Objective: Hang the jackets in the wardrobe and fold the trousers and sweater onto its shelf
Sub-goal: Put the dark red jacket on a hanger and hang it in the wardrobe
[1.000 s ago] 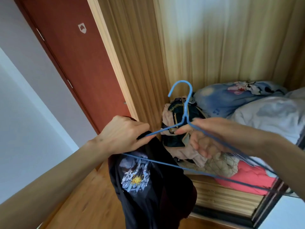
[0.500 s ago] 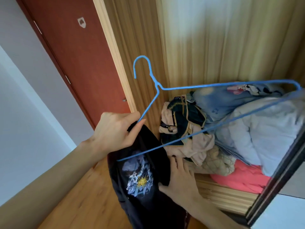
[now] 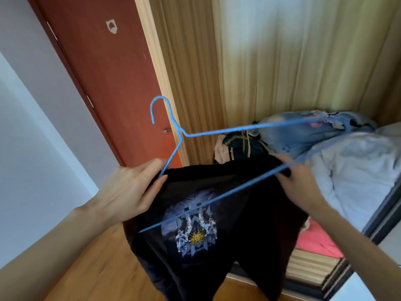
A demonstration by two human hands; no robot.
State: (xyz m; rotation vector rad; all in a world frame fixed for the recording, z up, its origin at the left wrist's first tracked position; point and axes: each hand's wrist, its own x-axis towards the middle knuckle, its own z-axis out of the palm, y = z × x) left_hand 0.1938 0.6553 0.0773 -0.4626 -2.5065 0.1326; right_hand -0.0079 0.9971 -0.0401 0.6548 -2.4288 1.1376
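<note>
The left hand (image 3: 130,190) gripped the top edge of the black jacket (image 3: 217,213) together with the left arm of the blue wire hanger (image 3: 217,132), its fingers (image 3: 152,170) curled round cloth and wire at once. The jacket hung in front of the open wardrobe (image 3: 271,72), not yet on any rail, with its printed emblem facing the camera and its lower part draping toward the wooden floor (image 3: 91,268). The hanger stood tilted, hook up and to the left, its bottom wire crossing in front of the fabric rather than inside it. Further right, the right hand (image 3: 301,187) pinched the jacket's other top corner, fingers pressed together on the cloth just where the bottom wire passed; whether they also caught the wire was hard to tell. Behind lay a heap of clothes (image 3: 243,146) and a pale quilt (image 3: 358,170) on the wardrobe's shelf.

To do this step well, the neck opening probably had to be found first, since the hanger sat outside the garment. Holding the collar taut between both hands, then feeding one hanger arm into a shoulder before easing in the other, would likely keep the thin wire from snagging and the jacket from sliding off sideways.
</note>
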